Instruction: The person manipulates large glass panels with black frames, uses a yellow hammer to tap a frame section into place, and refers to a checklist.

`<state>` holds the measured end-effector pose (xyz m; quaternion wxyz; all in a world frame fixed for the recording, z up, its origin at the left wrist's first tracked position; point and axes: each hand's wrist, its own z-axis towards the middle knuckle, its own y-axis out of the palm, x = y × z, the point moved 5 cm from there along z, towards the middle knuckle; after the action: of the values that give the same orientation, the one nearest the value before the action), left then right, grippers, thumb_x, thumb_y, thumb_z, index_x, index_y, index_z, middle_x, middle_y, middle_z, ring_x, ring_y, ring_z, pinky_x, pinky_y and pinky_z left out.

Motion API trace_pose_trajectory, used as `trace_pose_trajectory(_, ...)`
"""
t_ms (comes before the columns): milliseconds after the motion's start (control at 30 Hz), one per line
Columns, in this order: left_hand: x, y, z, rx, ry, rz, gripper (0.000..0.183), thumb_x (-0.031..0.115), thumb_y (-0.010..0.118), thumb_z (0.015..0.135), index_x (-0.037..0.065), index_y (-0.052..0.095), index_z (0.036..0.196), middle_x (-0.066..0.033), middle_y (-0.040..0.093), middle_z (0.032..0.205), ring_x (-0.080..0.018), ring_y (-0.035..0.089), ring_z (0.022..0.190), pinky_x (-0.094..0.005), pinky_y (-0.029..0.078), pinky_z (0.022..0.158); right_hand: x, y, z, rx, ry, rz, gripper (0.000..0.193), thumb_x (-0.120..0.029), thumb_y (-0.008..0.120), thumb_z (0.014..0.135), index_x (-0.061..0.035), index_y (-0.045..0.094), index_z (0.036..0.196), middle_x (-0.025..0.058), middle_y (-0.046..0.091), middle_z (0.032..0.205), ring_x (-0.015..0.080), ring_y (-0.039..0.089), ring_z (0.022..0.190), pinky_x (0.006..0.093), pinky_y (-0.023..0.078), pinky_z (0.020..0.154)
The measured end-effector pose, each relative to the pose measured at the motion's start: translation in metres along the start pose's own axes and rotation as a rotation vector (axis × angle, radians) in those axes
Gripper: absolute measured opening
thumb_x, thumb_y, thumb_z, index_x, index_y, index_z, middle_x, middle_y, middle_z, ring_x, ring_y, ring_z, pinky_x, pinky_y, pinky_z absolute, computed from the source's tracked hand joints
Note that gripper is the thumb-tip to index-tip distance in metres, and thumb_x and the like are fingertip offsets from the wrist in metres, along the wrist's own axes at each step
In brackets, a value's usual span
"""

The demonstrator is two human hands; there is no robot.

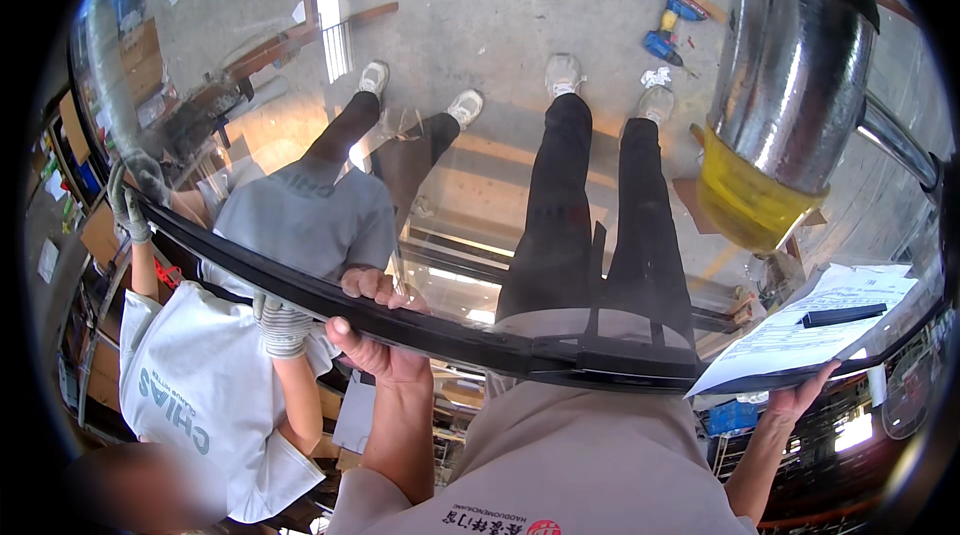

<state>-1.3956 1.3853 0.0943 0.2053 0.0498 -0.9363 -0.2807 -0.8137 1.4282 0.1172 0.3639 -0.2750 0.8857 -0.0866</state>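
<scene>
A large glass pane (460,185) with a black edge strip lies across the view in front of me. My left hand (390,355) is closed round its near edge, the thumb against the black strip. My right hand (803,393) grips the same edge farther right, close to a printed paper sheet (800,325) on the glass. A small black bar (845,315) rests on the paper. To my left a co-worker in a white shirt (220,375) holds the pane with two gloved hands, one glove (283,327) near my left hand.
A shiny metal cylinder (790,75) with a yellow end (755,197) stands out over the pane at upper right. Through the glass show a blue-and-yellow power drill (668,35) and scraps on the concrete floor. Shelves with boxes line the left; a blue crate (732,417) is behind.
</scene>
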Motion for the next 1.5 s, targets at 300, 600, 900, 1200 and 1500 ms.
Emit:
trace_pose_trajectory(300, 0.008, -0.024, -0.002, -0.117, -0.040, 0.056, 0.038, 0.024, 0.079, 0.078, 0.017, 0.051, 0.102, 0.0054, 0.044, 0.091, -0.0132, 0.046, 0.083, -0.0370, 0.042, 0.066, -0.001, -0.006, 0.012, -0.023, 0.031, 0.028, 0.075, -0.058, 0.055, 0.090, -0.0112, 0.037, 0.146, 0.0082, 0.036, 0.150, 0.0309, 0.040, 0.131, 0.0514, 0.037, 0.107)
trace_pose_trajectory(600, 0.005, -0.011, 0.015, -0.034, -0.064, 0.052, 0.031, 0.011, 0.074, 0.072, 0.012, 0.045, 0.084, 0.0025, 0.042, 0.079, -0.0107, 0.043, 0.073, -0.0276, 0.043, 0.060, -0.006, 0.005, -0.013, -0.060, -0.035, -0.039, 0.078, -0.063, 0.054, 0.088, -0.0098, 0.039, 0.144, 0.0117, 0.039, 0.148, 0.0327, 0.041, 0.130, 0.0518, 0.034, 0.109)
trace_pose_trajectory(900, 0.034, 0.014, 0.017, -0.157, -0.140, -0.045, 0.034, -0.001, 0.069, 0.079, 0.013, 0.044, 0.097, 0.0044, 0.037, 0.081, -0.0071, 0.037, 0.071, -0.0245, 0.036, 0.064, -0.005, 0.039, -0.023, -0.210, -0.005, 0.227, 0.074, -0.066, 0.045, 0.090, -0.0051, 0.048, 0.132, 0.0153, 0.056, 0.124, 0.0313, 0.053, 0.113, 0.0436, 0.042, 0.100)
trace_pose_trajectory(1200, 0.149, -0.050, 0.057, -0.510, -0.135, 0.359, 0.058, 0.027, 0.054, 0.096, -0.001, 0.035, 0.143, -0.0150, 0.047, 0.142, -0.0218, 0.046, 0.129, -0.0421, 0.037, 0.111, -0.026, 0.004, 0.021, -0.308, 0.073, 0.352, 0.048, -0.058, 0.055, 0.090, -0.0103, 0.049, 0.082, 0.0008, 0.044, 0.065, 0.0155, 0.047, 0.061, 0.0307, 0.041, 0.056)
trace_pose_trajectory(1500, 0.202, -0.067, 0.074, -0.451, -0.107, 0.323, 0.060, 0.022, 0.059, 0.093, -0.004, 0.036, 0.143, -0.0169, 0.044, 0.145, -0.0244, 0.042, 0.134, -0.0413, 0.029, 0.115, -0.031, 0.014, 0.010, -0.183, 0.093, 0.376, 0.048, -0.054, 0.051, 0.094, -0.0077, 0.047, 0.081, 0.0000, 0.040, 0.068, 0.0150, 0.041, 0.061, 0.0286, 0.038, 0.057)
